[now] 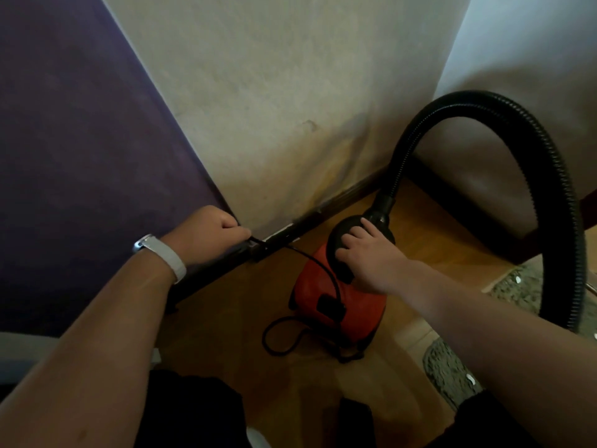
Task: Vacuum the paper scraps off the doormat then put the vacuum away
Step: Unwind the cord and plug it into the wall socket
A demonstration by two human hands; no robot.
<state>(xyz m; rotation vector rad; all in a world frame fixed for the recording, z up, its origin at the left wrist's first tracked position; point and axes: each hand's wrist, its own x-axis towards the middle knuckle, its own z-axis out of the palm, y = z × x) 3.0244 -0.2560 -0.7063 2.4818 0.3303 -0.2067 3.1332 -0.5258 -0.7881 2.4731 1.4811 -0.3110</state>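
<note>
A small red vacuum [352, 305] with a black top stands on the wooden floor near the wall corner. Its black ribbed hose [549, 176] arches up and down to the right. My right hand [368, 257] rests on the vacuum's black handle, fingers spread over it. My left hand [213, 231], with a white wristband, is closed on the plug end of the black power cord [323, 270] at the skirting board by the corner. The cord runs from there down over the vacuum and loops on the floor. The grey shaggy doormat [449, 373] lies at the lower right with white paper scraps [470, 379] on it.
A purple wall [80, 156] fills the left, a beige wall [274, 108] the middle, with dark skirting [349, 195] along the floor. Another mat piece [513, 286] with a scrap lies at right. My dark trousers show at the bottom.
</note>
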